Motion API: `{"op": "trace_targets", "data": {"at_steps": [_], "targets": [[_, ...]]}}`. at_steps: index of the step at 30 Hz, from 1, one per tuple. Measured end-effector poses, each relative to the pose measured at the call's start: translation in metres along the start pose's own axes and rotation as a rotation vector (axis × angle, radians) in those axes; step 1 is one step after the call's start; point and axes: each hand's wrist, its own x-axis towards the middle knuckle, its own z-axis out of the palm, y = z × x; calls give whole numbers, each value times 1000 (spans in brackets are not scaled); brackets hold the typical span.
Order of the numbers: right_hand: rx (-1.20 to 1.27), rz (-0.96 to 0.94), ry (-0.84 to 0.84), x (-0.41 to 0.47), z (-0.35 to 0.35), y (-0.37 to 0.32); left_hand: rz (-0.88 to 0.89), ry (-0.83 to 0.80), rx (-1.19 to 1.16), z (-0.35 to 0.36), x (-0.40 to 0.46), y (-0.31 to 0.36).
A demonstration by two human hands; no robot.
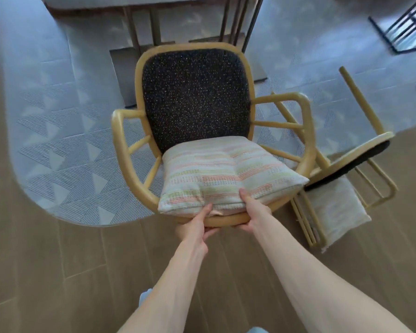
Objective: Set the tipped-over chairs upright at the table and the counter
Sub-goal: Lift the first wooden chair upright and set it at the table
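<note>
A yellow-framed armchair (125, 150) with a dark speckled back and a striped seat cushion (226, 171) stands in front of me, its back toward the table (139, 1). My left hand (197, 227) and my right hand (252, 212) both grip the front rim of its seat, thumbs pressed on the cushion's front edge. To the right, a second yellow chair (351, 162) lies tipped over on the floor, legs pointing up and back, its pale cushion (339, 210) hanging onto the floor.
The table's thin dark legs (247, 22) stand just behind the upright chair. A black metal frame (401, 30) sits at the far right. A patterned grey rug (65, 150) covers the floor under the table; wood flooring (58, 272) lies near me.
</note>
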Motion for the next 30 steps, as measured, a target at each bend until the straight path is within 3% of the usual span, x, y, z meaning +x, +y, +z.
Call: {"op": "trace_targets", "data": {"at_steps": [9,13,26,30], "targets": [[-126,-93,170,-17,81,-86,106,143,-2,78,-6,100],[-117,-122,149,-25,108,-122,169,207,-38,109,-4,132],[-164,-126,-106,-25,159,-205,152,77,-151,176,-12,235],[-179,-142,-92,-18,180,-231,139,83,-177,192,-5,258]]}}
